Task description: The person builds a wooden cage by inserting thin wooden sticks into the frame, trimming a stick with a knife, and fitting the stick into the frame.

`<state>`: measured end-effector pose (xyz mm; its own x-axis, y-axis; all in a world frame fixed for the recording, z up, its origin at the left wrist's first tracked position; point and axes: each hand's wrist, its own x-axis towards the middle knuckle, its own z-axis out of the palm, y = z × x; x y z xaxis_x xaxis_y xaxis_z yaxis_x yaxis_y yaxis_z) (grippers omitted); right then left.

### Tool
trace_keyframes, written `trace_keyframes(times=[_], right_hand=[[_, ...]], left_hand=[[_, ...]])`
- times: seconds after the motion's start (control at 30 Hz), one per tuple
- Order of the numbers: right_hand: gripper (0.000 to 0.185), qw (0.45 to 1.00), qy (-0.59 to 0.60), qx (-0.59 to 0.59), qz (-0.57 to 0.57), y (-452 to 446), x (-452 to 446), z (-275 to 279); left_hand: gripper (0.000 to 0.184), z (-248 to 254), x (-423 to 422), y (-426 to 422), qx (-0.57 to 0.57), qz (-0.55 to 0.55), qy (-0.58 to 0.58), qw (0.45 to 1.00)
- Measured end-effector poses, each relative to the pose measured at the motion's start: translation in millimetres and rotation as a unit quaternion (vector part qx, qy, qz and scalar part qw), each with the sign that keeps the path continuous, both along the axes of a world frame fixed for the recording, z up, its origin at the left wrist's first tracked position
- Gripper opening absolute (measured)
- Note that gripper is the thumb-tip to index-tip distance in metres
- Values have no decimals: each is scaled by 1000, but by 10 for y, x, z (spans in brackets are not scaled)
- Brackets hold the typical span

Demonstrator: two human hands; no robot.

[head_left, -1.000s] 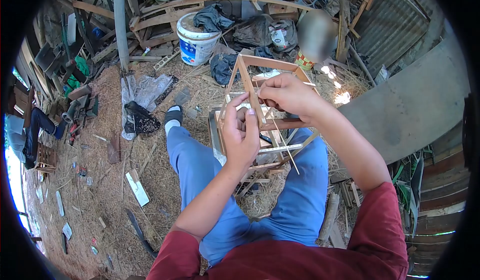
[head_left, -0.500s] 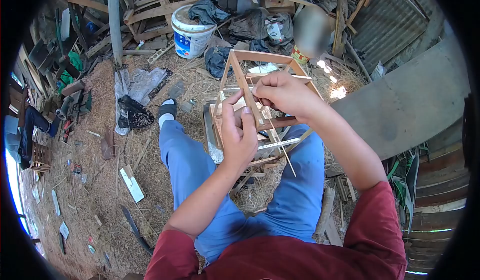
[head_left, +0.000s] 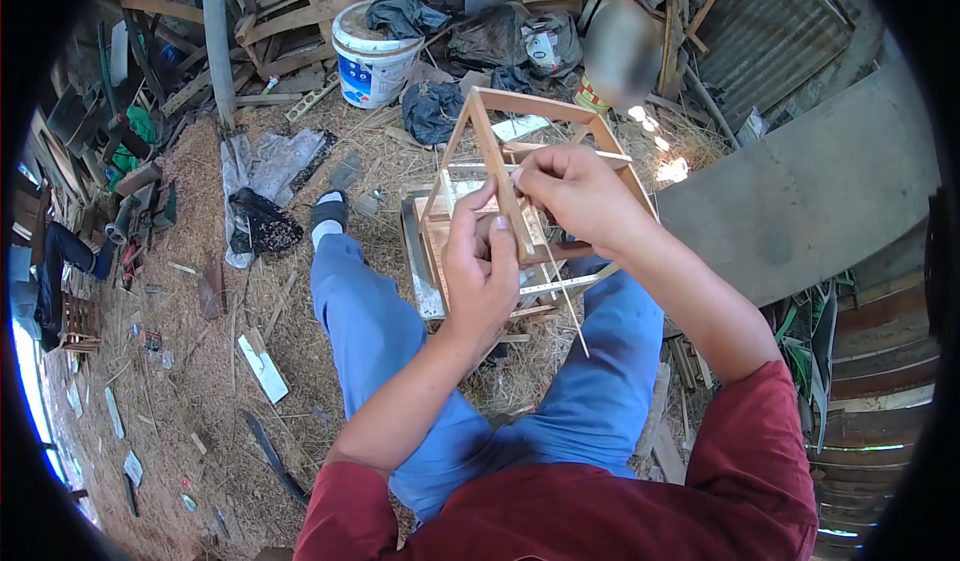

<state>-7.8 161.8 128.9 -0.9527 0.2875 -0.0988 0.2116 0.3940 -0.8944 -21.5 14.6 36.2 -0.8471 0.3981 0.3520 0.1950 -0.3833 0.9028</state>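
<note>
A box-shaped frame of light wooden strips (head_left: 487,139) stands tilted between my knees. My left hand (head_left: 480,266) is closed around its near upright bar, thumb on one side and fingers on the other. On the bar's right side, my right hand (head_left: 585,199) pinches a thin wooden stick (head_left: 569,306), whose long free end slants down toward my right thigh. The fingertips of that hand are close against the bar, and the stick's upper end is hidden by them. Below the frame, a pale strip with a row of dark marks (head_left: 552,287) lies crosswise.
A metal-edged board (head_left: 418,271) sits under the frame. Ahead stand a white and blue bucket (head_left: 372,66) and black plastic bags (head_left: 430,113). To my right is a large grey panel (head_left: 820,196). Straw, shavings and a white-faced offcut (head_left: 263,369) litter the ground.
The view has shifted slightly. The frame and both hands moved a little to the right in view, and the stick's free end hangs a little steeper. Both grips look the same.
</note>
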Motion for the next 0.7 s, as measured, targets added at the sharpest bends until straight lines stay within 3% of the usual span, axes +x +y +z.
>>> trace_keyframes(times=[0.07, 0.17, 0.3, 0.7], right_hand=[[24, 1000, -2, 9, -2, 67, -23, -7], [27, 999, 8, 49, 0, 98, 18, 29], [28, 993, 38, 111, -6, 31, 213, 81], [24, 996, 33, 79, -29, 86, 335, 64]], left_hand=[[40, -29, 45, 0, -33, 11, 26, 999], [42, 31, 182, 34, 45, -16, -27, 999], [42, 5, 151, 27, 48, -17, -22, 998], [39, 18, 176, 89, 28, -1, -15, 999]])
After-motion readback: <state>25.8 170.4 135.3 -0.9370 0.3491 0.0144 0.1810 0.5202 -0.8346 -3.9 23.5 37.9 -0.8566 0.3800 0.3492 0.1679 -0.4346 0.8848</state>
